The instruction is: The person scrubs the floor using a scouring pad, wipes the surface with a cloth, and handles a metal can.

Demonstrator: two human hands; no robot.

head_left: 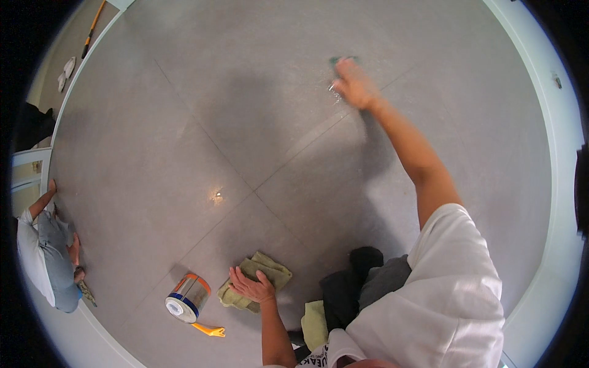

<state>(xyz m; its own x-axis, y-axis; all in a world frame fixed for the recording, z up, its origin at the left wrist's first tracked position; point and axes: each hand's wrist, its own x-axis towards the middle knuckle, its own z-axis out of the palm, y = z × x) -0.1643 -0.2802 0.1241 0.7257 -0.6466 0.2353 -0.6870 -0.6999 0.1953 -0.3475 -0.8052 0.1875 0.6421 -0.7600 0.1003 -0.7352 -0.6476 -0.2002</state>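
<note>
Far out in front, my right hand [358, 86] presses a flat dark green scouring pad [335, 61] against the grey tiled floor [245, 135]. The hand is slightly blurred and hides most of the pad. Shiny wet spots [334, 97] lie just beside its thumb. My left hand [253, 286] rests with fingers stretched on a folded olive-green cloth [277, 272], holding nothing closed in them. To the left of the cloth stands a metal can [189, 295] with an orange and blue label, a white disc on its top. A small yellow-orange tool [210, 330] lies beside the can.
A pale green cloth [315, 325] hangs near my dark trousers. Another wet patch [216, 196] glistens on the floor at centre left. At the far left another person [52, 245] crouches by the wall. Beyond the edge there lie white shoes [67, 73] and an orange-handled pole [93, 27].
</note>
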